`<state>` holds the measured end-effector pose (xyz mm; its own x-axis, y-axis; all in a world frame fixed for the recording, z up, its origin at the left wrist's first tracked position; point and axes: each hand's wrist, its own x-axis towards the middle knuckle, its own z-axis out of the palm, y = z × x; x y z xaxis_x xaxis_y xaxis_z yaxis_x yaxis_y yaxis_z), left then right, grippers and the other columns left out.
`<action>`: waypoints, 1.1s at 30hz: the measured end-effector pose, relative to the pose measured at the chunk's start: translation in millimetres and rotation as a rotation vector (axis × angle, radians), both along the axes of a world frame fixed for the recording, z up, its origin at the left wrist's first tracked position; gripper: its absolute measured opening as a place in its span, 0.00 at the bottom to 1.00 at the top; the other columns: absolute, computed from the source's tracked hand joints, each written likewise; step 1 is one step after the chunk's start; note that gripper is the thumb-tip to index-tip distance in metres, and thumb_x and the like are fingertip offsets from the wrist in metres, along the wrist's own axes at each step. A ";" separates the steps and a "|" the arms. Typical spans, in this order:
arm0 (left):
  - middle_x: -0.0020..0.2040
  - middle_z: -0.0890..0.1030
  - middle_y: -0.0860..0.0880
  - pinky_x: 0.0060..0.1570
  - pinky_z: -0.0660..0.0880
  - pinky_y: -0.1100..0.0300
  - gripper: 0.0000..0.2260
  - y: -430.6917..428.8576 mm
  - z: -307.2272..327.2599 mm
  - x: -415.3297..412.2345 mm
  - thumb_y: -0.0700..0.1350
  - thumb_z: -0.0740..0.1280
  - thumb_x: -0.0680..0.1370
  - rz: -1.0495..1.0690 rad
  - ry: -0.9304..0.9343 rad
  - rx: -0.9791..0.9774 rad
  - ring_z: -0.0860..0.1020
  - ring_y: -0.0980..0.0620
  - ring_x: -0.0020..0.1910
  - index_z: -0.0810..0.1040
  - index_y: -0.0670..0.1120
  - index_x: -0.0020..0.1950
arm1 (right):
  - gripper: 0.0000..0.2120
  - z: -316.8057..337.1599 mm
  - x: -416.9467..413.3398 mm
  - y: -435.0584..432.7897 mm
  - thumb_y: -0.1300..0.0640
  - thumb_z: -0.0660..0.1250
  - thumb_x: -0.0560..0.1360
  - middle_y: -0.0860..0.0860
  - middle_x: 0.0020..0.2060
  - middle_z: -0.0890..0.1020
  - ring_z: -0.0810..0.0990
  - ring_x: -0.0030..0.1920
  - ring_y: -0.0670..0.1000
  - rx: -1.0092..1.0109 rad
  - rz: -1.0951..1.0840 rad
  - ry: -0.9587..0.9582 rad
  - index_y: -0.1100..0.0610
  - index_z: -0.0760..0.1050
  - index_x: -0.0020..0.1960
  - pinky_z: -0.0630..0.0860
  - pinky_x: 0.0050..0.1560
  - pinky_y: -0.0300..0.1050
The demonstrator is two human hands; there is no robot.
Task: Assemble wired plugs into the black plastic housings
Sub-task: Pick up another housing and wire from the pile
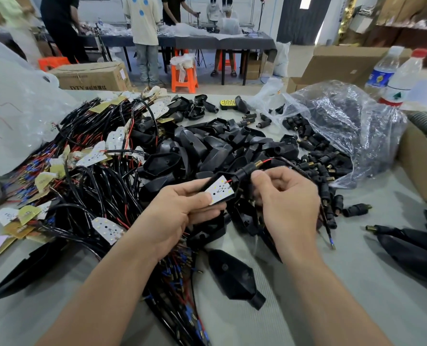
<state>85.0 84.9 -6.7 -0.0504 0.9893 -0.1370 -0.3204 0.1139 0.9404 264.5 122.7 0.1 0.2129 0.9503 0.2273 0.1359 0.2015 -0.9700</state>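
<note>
My left hand point(182, 208) pinches a small white LED board point(221, 190) with red and black wires. A black plug sleeve with a brass threaded end point(247, 169) is threaded on those wires, and my right hand point(286, 196) grips it and the wire just right of the board. The wire's loose end with a blue tip point(331, 243) hangs down to the right. Behind my hands lies a heap of black plastic housings point(207, 148). One housing point(235, 278) lies alone on the table in front of me.
A tangle of wired LED boards point(95, 156) fills the left of the table. Small black plugs point(317, 166) spill from a clear plastic bag point(344, 126) at right. Two water bottles point(392, 76) and a cardboard box point(422, 161) stand at far right. People work at a table behind.
</note>
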 end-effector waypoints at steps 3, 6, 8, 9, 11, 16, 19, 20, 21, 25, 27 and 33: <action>0.53 0.88 0.43 0.44 0.83 0.63 0.13 -0.2 -3.6 0.2 0.32 0.65 0.82 0.047 0.110 0.002 0.88 0.45 0.50 0.83 0.43 0.62 | 0.09 11.8 2.6 -7.1 0.53 0.71 0.70 0.39 0.46 0.83 0.77 0.52 0.40 0.330 -0.130 -0.451 0.44 0.77 0.49 0.68 0.57 0.30; 0.52 0.87 0.40 0.40 0.83 0.63 0.12 -2.0 1.4 -2.5 0.34 0.66 0.80 0.035 0.015 0.026 0.88 0.46 0.45 0.88 0.46 0.54 | 0.25 21.5 7.5 -2.0 0.63 0.70 0.69 0.47 0.68 0.76 0.68 0.73 0.52 0.431 0.051 -0.906 0.47 0.77 0.63 0.52 0.79 0.49; 0.48 0.87 0.39 0.35 0.82 0.63 0.08 -2.7 8.5 0.4 0.40 0.69 0.78 0.044 -0.078 0.025 0.87 0.49 0.38 0.89 0.43 0.49 | 0.20 32.7 17.7 -3.3 0.64 0.69 0.73 0.46 0.60 0.81 0.73 0.67 0.50 0.436 0.068 -0.931 0.49 0.79 0.62 0.54 0.77 0.47; 0.46 0.87 0.39 0.33 0.81 0.63 0.09 -2.1 12.1 3.9 0.43 0.69 0.78 0.070 -0.106 0.008 0.86 0.51 0.35 0.88 0.41 0.49 | 0.17 39.7 26.5 -4.1 0.63 0.67 0.75 0.42 0.53 0.83 0.75 0.61 0.49 0.439 0.066 -0.912 0.49 0.80 0.60 0.60 0.72 0.45; 0.43 0.87 0.39 0.29 0.79 0.63 0.13 3.3 15.4 11.6 0.46 0.66 0.83 0.160 -0.100 -0.050 0.83 0.52 0.30 0.85 0.38 0.51 | 0.12 57.7 45.0 -6.6 0.61 0.65 0.79 0.36 0.42 0.78 0.73 0.50 0.47 0.440 0.053 -0.895 0.47 0.81 0.56 0.69 0.56 0.47; 0.25 0.70 0.49 0.21 0.59 0.63 0.12 28.2 45.7 71.6 0.47 0.69 0.83 0.194 -0.083 -0.066 0.63 0.55 0.21 0.78 0.46 0.40 | 0.07 121.1 113.5 -12.2 0.55 0.67 0.80 0.39 0.34 0.80 0.77 0.34 0.43 0.335 0.002 -0.840 0.45 0.83 0.49 0.72 0.39 0.45; 0.24 0.71 0.51 0.19 0.61 0.64 0.12 42.1 62.8 122.2 0.45 0.70 0.82 0.094 -0.101 -0.068 0.65 0.55 0.20 0.78 0.47 0.38 | 0.05 144.6 163.3 -20.5 0.54 0.71 0.77 0.36 0.29 0.78 0.75 0.32 0.38 0.280 -0.100 -0.920 0.46 0.84 0.45 0.67 0.35 0.39; 0.25 0.75 0.50 0.20 0.66 0.65 0.10 44.5 67.0 139.1 0.45 0.70 0.82 0.039 -0.120 -0.075 0.70 0.55 0.20 0.79 0.46 0.41 | 0.05 147.0 180.6 -23.6 0.55 0.71 0.76 0.35 0.28 0.77 0.74 0.32 0.36 0.231 -0.132 -0.979 0.47 0.84 0.43 0.66 0.35 0.39; 0.30 0.80 0.49 0.24 0.73 0.65 0.07 45.0 70.5 155.5 0.44 0.69 0.82 -0.032 -0.135 -0.079 0.76 0.55 0.24 0.80 0.43 0.46 | 0.06 145.4 197.3 -26.7 0.56 0.71 0.76 0.35 0.27 0.76 0.73 0.32 0.37 0.169 -0.164 -1.043 0.48 0.84 0.41 0.65 0.35 0.40; 0.62 0.84 0.42 0.61 0.80 0.53 0.27 39.3 56.7 201.2 0.47 0.72 0.81 -0.321 0.039 -0.052 0.84 0.59 0.45 0.68 0.45 0.77 | 0.06 98.8 259.4 -32.3 0.57 0.69 0.78 0.53 0.41 0.85 0.78 0.41 0.56 -0.130 -0.286 -1.150 0.51 0.84 0.45 0.74 0.44 0.47; 0.64 0.82 0.46 0.62 0.79 0.55 0.29 32.1 44.3 214.2 0.45 0.73 0.79 -0.386 0.154 -0.037 0.83 0.64 0.40 0.68 0.50 0.79 | 0.08 66.5 278.1 -39.9 0.56 0.67 0.79 0.56 0.49 0.86 0.81 0.49 0.61 -0.277 -0.325 -1.134 0.51 0.85 0.51 0.78 0.51 0.52; 0.63 0.82 0.51 0.61 0.74 0.61 0.18 24.2 13.5 228.3 0.37 0.72 0.78 -0.411 0.358 0.034 0.80 0.57 0.62 0.81 0.51 0.66 | 0.11 31.3 263.9 -49.5 0.63 0.68 0.74 0.52 0.48 0.86 0.77 0.56 0.58 0.037 -0.494 -1.023 0.52 0.85 0.50 0.73 0.59 0.53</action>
